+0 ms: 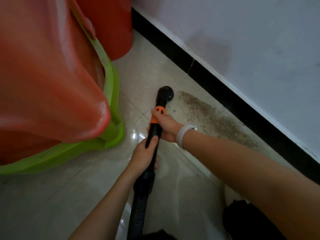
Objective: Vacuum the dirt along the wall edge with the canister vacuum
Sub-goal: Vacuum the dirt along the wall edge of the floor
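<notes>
A black vacuum wand (pixel 154 134) with an orange collar (pixel 158 113) points away from me at the tiled floor. Its round black nozzle (pixel 165 95) sits at the left end of a brown strip of dirt (pixel 213 118) running along the black skirting (pixel 225 94) of the white wall. My right hand (pixel 167 126), a white band on its wrist, grips the wand just below the orange collar. My left hand (pixel 144 155) grips the wand lower down, above the ribbed black hose (pixel 138 205).
A large red plastic tub (pixel 48 75) stacked in a green one (pixel 110 104) fills the left side, close to the wand. Another red container (pixel 110 26) stands behind it by the wall. Something dark (pixel 242 220) lies at the bottom right.
</notes>
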Tool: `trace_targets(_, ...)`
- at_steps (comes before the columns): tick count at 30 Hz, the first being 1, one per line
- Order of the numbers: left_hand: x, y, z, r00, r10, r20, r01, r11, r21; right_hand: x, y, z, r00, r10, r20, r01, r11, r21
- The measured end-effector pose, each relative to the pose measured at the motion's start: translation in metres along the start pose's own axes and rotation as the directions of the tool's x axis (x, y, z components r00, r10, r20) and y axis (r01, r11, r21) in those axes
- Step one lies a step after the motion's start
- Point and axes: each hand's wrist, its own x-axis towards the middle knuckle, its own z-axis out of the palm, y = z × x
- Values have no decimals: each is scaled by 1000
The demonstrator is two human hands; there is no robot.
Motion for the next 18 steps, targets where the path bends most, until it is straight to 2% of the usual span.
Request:
trace_targets(3,-13,-15,-11,999,-38,-27,38,999,-8,-12,16,14,1000,5,-17,-5,1000,-1)
trace_targets(6,-19,-26,-13,999,-17,-40,18,1000,20,-17,27,18,1000,-6,-9,6,1000,-2)
trace_targets(13,-35,-38,2,997,20,-77,-13,996,88,-22,56,6,994,-104,-34,104,994,17)
trace_targets(18,-56,-50,10,998,13,-67,-5,992,130,-33,81,-7,992,-115,-43,117,991,65)
